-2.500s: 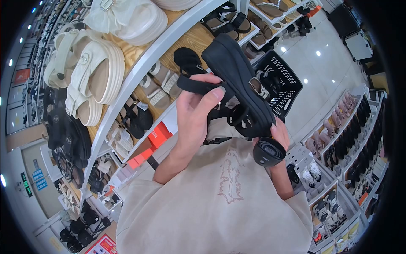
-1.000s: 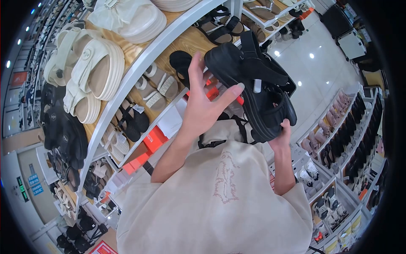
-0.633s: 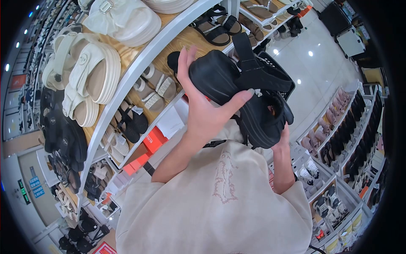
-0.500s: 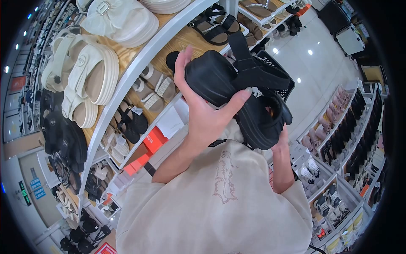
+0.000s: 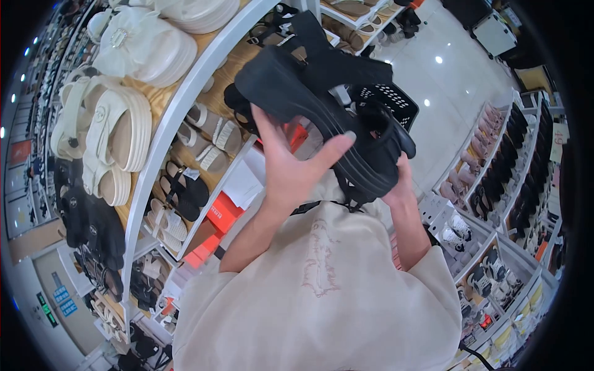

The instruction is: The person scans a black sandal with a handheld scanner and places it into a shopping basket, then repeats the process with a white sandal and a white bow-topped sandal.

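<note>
A black thick-soled sandal [image 5: 337,133] is tilted in front of my chest, its heel toward the upper left and its toe end toward the lower right. Wide black straps stand off its far side. My left hand [image 5: 294,164] grips it from below at the middle, with the thumb stretched along the grooved side of the sole and the forefinger up near the heel. Its other fingers are partly hidden behind the sole. My right hand [image 5: 401,185] holds the toe end from the right, most of its fingers hidden behind the sandal.
A wooden shelf with a white edge [image 5: 158,114] curves along my left, carrying white thick-soled sandals [image 5: 117,133] and black ones. Orange-red boxes [image 5: 224,211] sit lower down. Behind the held sandal is a black perforated basket [image 5: 396,102]. Shoe racks [image 5: 495,167] stand right, beyond the tiled floor.
The sandal has turned and shifted up and left, showing more of its long side. My left hand has slid from around the heel to under the middle; my right hand has risen slightly.
</note>
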`<state>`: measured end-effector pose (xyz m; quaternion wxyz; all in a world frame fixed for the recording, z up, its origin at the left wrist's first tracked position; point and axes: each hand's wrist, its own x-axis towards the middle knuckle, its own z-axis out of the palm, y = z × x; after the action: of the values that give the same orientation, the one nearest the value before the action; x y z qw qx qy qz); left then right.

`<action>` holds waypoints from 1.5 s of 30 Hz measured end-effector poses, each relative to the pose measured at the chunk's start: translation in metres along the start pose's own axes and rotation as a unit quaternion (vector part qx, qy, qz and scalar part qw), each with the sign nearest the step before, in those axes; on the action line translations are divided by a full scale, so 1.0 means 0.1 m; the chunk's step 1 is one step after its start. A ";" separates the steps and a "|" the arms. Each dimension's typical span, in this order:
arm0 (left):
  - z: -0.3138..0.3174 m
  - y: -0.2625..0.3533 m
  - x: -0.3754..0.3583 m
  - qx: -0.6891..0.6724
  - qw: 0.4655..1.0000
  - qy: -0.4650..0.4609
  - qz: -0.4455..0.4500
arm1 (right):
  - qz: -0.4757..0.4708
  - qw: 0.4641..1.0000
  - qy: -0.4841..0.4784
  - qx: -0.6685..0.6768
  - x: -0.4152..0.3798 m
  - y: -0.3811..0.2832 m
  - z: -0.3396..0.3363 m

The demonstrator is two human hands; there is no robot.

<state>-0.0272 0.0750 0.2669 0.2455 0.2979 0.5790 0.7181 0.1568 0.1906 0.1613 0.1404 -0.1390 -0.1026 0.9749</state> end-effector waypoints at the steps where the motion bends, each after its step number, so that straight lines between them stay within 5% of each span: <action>1: 0.01 -0.04 -0.01 0.044 0.998 -0.045 0.021 | 0.005 1.000 0.001 -0.002 0.03 0.00 0.03; 11: 0.25 -0.03 -0.20 -0.081 0.987 -0.087 -0.104 | -0.009 0.998 0.025 -0.057 0.13 0.10 -0.02; 17: 0.14 -0.11 -0.18 -0.106 0.985 -0.115 -0.066 | -0.101 0.982 0.112 -0.112 0.08 0.21 0.18; 19: 0.00 -0.15 -0.13 -0.080 0.989 -0.110 -0.051 | -0.233 0.901 0.188 -0.314 0.09 0.28 0.30; 20: -0.07 -0.17 -0.11 -0.055 0.992 -0.105 -0.038 | -0.233 0.901 0.188 -0.313 0.12 0.30 0.38; 22: -0.17 -0.21 -0.09 -0.025 0.993 -0.116 -0.021 | -0.377 0.744 0.172 -0.525 0.20 0.31 0.57; 26: -0.10 -0.22 -0.11 0.016 0.987 -0.157 0.020 | -0.401 0.649 0.151 -0.629 0.27 0.36 0.39; 27: -0.08 -0.24 -0.12 0.043 0.991 -0.127 0.015 | -0.381 0.718 0.167 -0.558 0.23 0.44 0.41; 30: -0.06 -0.27 -0.14 0.064 0.995 -0.072 -0.011 | -0.348 0.762 0.139 -0.528 0.21 0.50 0.42; 36: -0.13 -0.34 -0.15 0.065 0.998 -0.016 -0.023 | -0.397 0.680 0.118 -0.605 0.19 0.54 0.37; 38: -0.13 -0.33 -0.15 0.055 0.998 -0.015 -0.022 | -0.431 0.612 0.075 -0.658 0.21 0.52 0.34; 42: -0.13 -0.30 -0.16 0.029 0.998 -0.012 -0.048 | -0.431 0.598 0.080 -0.671 0.19 0.54 0.35; 45: -0.16 -0.24 -0.14 0.050 0.997 -0.006 -0.050 | -0.389 0.657 0.107 -0.637 0.16 0.52 0.54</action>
<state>-0.0288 0.0589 0.2393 0.2694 0.2843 0.6267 0.6737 0.1133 0.1380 0.1962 0.3936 -0.2450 -0.7275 0.5058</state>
